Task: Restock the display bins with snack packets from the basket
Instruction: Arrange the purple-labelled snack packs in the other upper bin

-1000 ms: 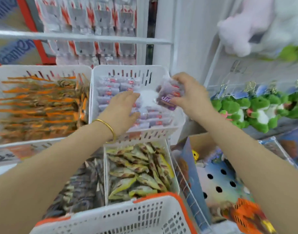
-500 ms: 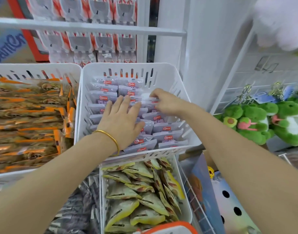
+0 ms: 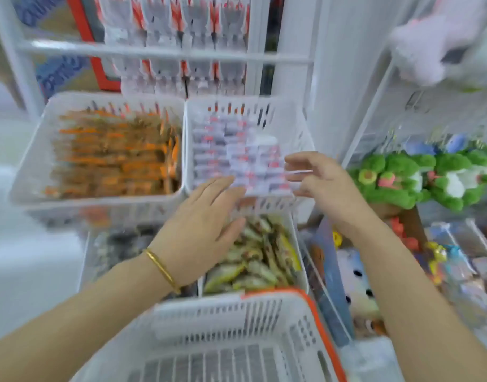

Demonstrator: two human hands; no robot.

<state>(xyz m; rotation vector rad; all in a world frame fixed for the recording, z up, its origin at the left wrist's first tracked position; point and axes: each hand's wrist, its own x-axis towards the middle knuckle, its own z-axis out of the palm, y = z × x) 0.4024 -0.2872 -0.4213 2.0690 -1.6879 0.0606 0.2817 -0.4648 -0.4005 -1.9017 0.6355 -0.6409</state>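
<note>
Snack packets (image 3: 237,158), flat, glossy, in slotted bin (image 3: 289,117)

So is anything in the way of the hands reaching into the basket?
Nothing visible is. The left hand and right hand are open and empty by the white-packet bin, and the orange-rimmed basket sits nearer the person, its top uncovered.

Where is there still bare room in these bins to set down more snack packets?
The clearest gap, though blurred, is the back right corner of the upper right bin, between its packet rows and the right wall. The orange-packet bin and the yellow-green packet bin are packed. The left hand and right hand hover open near the front rim.
</note>
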